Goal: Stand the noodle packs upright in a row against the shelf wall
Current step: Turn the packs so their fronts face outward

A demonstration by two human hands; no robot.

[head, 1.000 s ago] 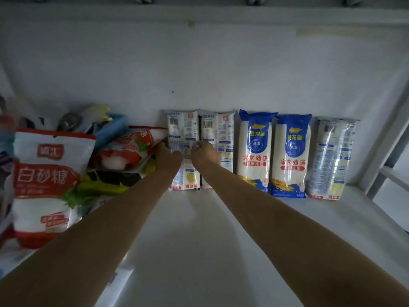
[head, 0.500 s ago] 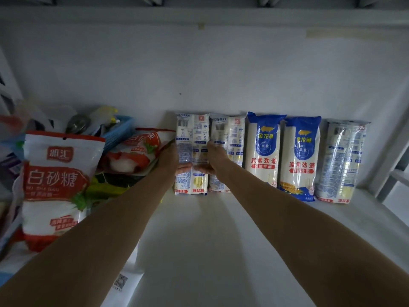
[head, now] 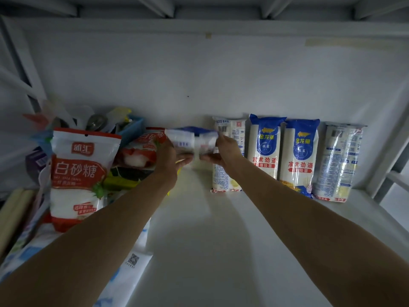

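Several noodle packs stand upright against the white back wall (head: 199,74): a white pack (head: 225,178), two blue-topped packs (head: 264,149) (head: 298,156), and a clear-wrapped pack (head: 338,162) at the right end. Left of that row, a blurred noodle pack (head: 193,140) is lifted off the shelf and tipped toward me, with blue showing along its top edge. My left hand (head: 170,156) grips its left side. My right hand (head: 223,151) grips its right side, in front of the white standing pack.
A red-and-white sugar bag (head: 79,173) stands at the left, with a red snack bag (head: 137,156), a blue basket (head: 130,129) and other packets crowded behind it. A flat white pouch with a QR code (head: 132,260) lies near the front. A shelf post (head: 385,165) rises at the right.
The leftmost white pack stood against the wall under both hands; now both hands have lifted it off the shelf and are turning it, blurred. The view has shifted slightly.
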